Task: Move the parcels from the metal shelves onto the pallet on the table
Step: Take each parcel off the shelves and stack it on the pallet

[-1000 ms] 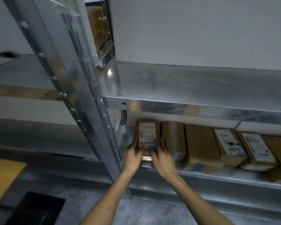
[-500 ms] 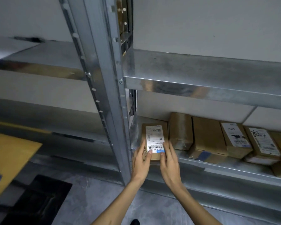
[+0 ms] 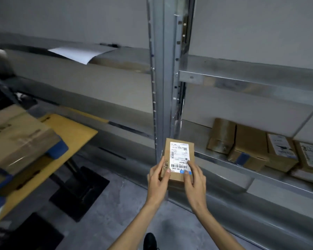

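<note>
The metal shelves [image 3: 242, 82] are the biggest thing here. They stand in front of the hands, and one tall shelf post [image 3: 163, 87] rises just behind them. A white sheet of paper [image 3: 79, 54] lies on a high shelf, far up and to the left of the hands.

Well to the left of the hands is a yellow table [image 3: 76, 130]. A blue pallet [image 3: 57, 150] sits on it. A big brown box [image 3: 20, 139] lies on the pallet, and it looks blurry. A black mat [image 3: 79, 192] lies on the floor below the table, to the lower left of the hands.

To the right of the hands and a bit higher, a row of parcels [image 3: 249, 147] sits on a low shelf. They are side by side and touch each other. Some have white stickers on top.

Both hands hold one small parcel [image 3: 192, 152]. It is up in the air, off the shelf, in front of the post. The left hand [image 3: 157, 183] curls around the parcel's left side, with its thumb on top. The right hand [image 3: 195, 183] grips the right side, with its thumb on top too. Both hands are at the near end of the parcel, close together.

A white label [image 3: 180, 156] with a bar code is stuck on top of the parcel, and the right thumb touches the label's near end.

A black shoe [image 3: 150, 240] shows on the floor, below the hands and between the arms.
</note>
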A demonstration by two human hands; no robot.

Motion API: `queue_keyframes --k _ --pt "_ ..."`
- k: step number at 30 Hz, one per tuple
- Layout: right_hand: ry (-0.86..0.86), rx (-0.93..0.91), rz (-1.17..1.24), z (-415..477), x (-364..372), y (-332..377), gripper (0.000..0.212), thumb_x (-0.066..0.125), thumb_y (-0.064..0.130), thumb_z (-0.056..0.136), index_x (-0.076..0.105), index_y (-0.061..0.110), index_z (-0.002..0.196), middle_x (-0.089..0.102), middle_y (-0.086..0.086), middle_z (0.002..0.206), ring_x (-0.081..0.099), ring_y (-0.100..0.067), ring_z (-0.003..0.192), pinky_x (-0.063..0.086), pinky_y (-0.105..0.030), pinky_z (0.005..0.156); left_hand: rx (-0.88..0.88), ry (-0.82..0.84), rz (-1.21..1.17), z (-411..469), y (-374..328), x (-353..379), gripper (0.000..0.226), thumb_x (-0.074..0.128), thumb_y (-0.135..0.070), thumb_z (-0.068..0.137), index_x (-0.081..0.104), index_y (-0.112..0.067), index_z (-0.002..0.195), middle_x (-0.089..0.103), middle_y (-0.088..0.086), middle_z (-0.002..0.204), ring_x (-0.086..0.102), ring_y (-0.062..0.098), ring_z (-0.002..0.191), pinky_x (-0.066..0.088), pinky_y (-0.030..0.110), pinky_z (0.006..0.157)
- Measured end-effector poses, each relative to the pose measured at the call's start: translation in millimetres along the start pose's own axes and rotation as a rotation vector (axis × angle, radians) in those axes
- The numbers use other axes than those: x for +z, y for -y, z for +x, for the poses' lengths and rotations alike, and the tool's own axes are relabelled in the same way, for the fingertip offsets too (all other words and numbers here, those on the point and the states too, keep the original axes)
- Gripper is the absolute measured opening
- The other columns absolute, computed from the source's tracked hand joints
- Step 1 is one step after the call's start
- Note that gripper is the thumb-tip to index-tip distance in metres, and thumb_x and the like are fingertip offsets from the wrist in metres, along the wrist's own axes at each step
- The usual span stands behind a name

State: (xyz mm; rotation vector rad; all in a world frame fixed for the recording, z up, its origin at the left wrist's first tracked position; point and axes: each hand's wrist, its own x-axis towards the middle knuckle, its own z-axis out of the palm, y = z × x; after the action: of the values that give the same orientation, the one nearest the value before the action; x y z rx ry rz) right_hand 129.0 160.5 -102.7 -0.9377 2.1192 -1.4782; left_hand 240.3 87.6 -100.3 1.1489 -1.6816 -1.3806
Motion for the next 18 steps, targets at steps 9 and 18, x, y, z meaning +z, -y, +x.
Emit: queue_keyframes --k 9,18 --pt "0.442 -0.231 0.167 -45 112 103 0.049 0.042 0.047 0.096 0.045 0.033 0.143 0.032 0.014 0.155 0.029 0.016 0.134 0.027 -0.005 0.102 -0.013 -0.427 -0.197 -44 -1 -159 0.043 0.056 -0.033 0.1 0.043 -0.059 0.131 0.046 -0.01 0.137 0.051 0.002 0.123 0.049 0.018 0.096" --pt "0.752 -0.333 0.253 -110 297 192 0.032 0.045 0.039 0.103 0.051 0.05 0.132 0.035 0.019 0.152 0.03 -0.007 0.143 0.032 -0.052 0.116 -0.036 -0.678 -0.218 -86 19 -357 0.045 0.052 -0.04 0.1 0.034 -0.058 0.138 0.043 -0.013 0.15 0.041 0.005 0.137 0.037 0.039 0.115"
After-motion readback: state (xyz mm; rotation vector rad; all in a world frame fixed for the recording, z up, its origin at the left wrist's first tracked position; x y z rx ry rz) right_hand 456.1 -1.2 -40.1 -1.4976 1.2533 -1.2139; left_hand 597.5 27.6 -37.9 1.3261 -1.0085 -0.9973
